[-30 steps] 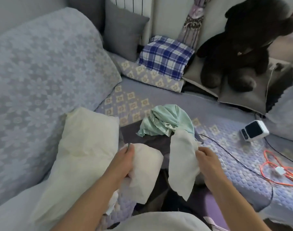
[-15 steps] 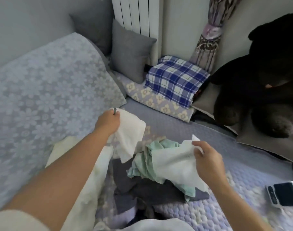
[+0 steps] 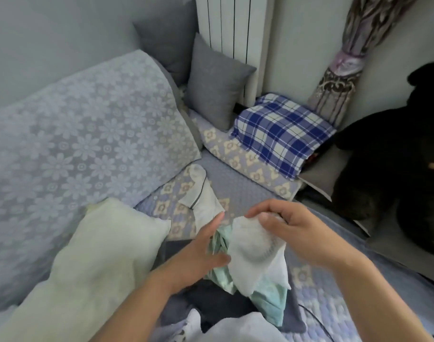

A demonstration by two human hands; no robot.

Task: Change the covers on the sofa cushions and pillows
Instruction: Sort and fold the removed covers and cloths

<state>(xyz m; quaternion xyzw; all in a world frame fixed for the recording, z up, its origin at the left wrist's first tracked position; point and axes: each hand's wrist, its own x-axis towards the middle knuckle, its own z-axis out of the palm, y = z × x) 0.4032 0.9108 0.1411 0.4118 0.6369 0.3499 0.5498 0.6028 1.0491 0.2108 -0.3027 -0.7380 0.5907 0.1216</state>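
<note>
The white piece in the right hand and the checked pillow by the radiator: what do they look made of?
White piece: thin, soft, matte cloth, apparently; it drapes limply from the right hand. Checked pillow: woven fabric, likely cotton, judging by its matte blue-and-white plaid.

white cloth (image 3: 254, 245) over mint-green fabric (image 3: 267, 299); second white cloth (image 3: 203, 193) with dark trim. pale cream pillow (image 3: 92, 262). blue-grey floral backrest cover (image 3: 82, 144). lilac quilted seat cover (image 3: 235, 183) with cream flower squares. blue-white plaid pillow (image 3: 282, 134). plain grey cushion (image 3: 216, 80). black plush bear (image 3: 396, 156).
</note>
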